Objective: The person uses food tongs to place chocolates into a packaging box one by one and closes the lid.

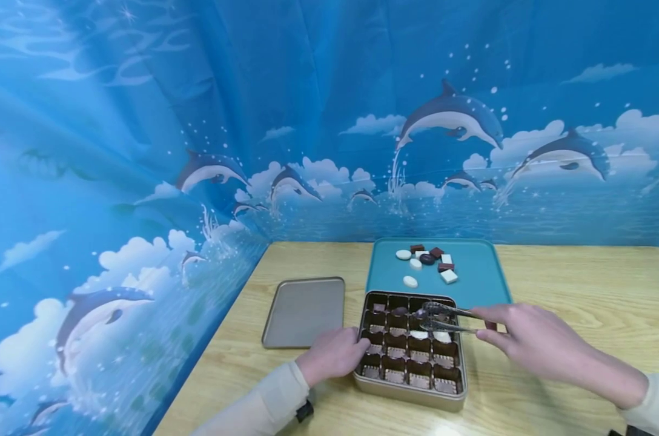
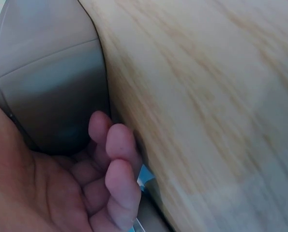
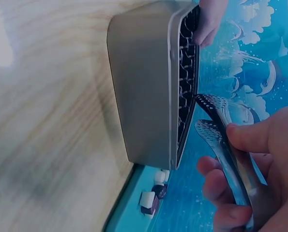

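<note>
A metal tin [image 1: 411, 392] with a dark brown divided insert stands on the table. Dark pieces, one square chocolate [image 1: 379, 307] and one oval chocolate [image 1: 400, 310], sit in its far row; white pieces [image 1: 418, 334] lie nearer. My left hand [image 1: 334, 353] grips the tin's left side, its thumb over the rim; in the left wrist view its fingers [image 2: 120, 140] curl beside the wall. Between thumb and fingers, my right hand [image 1: 531, 339] holds metal tongs [image 3: 226, 150] with perforated ends. The tong ends stand apart over the tin's far right compartments; whether anything lies between them I cannot tell.
Behind the tin, a teal tray [image 1: 386, 290] bears several loose white and brown chocolates, among them a white oval piece [image 1: 410, 281]. A flat metal lid [image 1: 304, 312] lies left of the tin on the wooden table [image 1: 580, 290]. A dolphin-printed curtain [image 1: 329, 91] hangs behind and at left.
</note>
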`<action>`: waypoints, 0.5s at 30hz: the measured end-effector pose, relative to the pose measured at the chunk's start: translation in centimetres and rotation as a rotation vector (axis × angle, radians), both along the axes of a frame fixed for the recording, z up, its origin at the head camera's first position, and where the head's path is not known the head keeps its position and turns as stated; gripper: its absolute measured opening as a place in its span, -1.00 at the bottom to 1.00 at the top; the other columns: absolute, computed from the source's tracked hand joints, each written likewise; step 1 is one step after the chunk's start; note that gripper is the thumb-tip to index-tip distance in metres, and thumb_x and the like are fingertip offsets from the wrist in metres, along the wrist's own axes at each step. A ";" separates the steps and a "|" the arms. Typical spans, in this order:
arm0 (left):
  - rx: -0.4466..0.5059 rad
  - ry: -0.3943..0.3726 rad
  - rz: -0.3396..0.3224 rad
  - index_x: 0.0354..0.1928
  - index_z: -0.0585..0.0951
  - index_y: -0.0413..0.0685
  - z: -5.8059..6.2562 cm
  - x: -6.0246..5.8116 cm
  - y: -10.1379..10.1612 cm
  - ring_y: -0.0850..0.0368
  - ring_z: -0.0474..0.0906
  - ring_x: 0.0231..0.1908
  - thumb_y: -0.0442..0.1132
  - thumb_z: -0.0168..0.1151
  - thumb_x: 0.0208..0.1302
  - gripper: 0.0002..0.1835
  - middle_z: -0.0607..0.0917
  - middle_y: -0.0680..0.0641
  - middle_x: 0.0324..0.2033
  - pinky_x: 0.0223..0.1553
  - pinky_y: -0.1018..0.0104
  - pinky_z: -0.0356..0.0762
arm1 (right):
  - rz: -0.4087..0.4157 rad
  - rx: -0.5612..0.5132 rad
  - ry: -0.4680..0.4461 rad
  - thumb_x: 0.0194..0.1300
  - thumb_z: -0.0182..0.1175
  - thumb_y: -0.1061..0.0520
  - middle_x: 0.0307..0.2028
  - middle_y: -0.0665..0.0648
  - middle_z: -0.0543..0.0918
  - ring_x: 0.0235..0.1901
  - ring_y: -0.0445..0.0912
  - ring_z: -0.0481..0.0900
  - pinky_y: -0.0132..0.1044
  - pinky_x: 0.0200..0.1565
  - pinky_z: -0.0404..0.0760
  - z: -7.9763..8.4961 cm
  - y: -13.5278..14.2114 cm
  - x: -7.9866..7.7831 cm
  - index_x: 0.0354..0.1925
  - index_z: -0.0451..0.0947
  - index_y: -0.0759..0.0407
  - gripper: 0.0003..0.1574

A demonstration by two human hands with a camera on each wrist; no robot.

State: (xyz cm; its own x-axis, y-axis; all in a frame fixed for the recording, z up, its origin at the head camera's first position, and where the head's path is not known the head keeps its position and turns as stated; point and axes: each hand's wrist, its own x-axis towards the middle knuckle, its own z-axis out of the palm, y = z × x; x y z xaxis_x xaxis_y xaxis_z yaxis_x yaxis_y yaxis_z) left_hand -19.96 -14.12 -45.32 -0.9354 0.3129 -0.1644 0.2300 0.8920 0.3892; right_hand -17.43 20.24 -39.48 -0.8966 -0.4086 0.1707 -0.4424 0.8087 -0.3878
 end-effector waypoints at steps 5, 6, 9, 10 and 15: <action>0.002 -0.003 0.003 -0.60 0.40 0.12 0.2 0.1 0.0 0.22 0.30 -0.68 0.12 -0.11 0.51 -0.52 0.40 0.10 -0.68 -0.60 0.30 0.35 | 0.005 0.005 0.018 0.33 0.32 0.00 -0.50 -0.27 0.55 -0.74 -0.34 0.14 -0.39 -0.64 0.24 0.7 0.3 -1.1 0.19 0.60 0.19 -0.47; 0.007 -0.009 0.004 -0.59 0.40 0.12 0.3 0.2 0.0 0.22 0.30 -0.68 0.11 -0.11 0.52 -0.52 0.40 0.10 -0.68 -0.60 0.30 0.35 | 0.005 0.007 0.021 0.33 0.32 0.00 -0.52 -0.28 0.53 -0.74 -0.33 0.13 -0.39 -0.65 0.23 0.9 0.4 -1.4 0.19 0.60 0.20 -0.47; 0.016 -0.016 0.004 -0.59 0.41 0.12 0.2 0.2 0.0 0.22 0.30 -0.68 0.11 -0.12 0.52 -0.52 0.40 0.10 -0.67 -0.60 0.30 0.36 | 0.006 0.012 0.037 0.35 0.30 -0.01 -0.56 -0.28 0.50 -0.75 -0.32 0.10 -0.38 -0.64 0.19 1.1 0.5 -2.3 0.19 0.60 0.23 -0.46; 0.018 -0.015 0.004 -0.59 0.41 0.12 0.2 0.2 0.0 0.22 0.30 -0.68 0.11 -0.12 0.52 -0.52 0.41 0.10 -0.67 -0.60 0.30 0.36 | 0.006 0.013 0.042 0.35 0.30 -0.02 -0.57 -0.27 0.49 -0.75 -0.32 0.10 -0.38 -0.64 0.19 1.1 0.4 -2.6 0.19 0.59 0.24 -0.46; 0.016 -0.001 -0.002 -0.62 0.40 0.13 0.0 0.1 0.0 0.21 0.29 -0.70 0.10 -0.13 0.52 -0.51 0.39 0.11 -0.69 -0.62 0.29 0.35 | -0.005 0.014 0.006 0.37 0.27 -0.02 -0.65 -0.16 0.43 -0.76 -0.29 0.11 -0.37 -0.65 0.22 1.2 0.1 -4.3 0.22 0.55 0.30 -0.42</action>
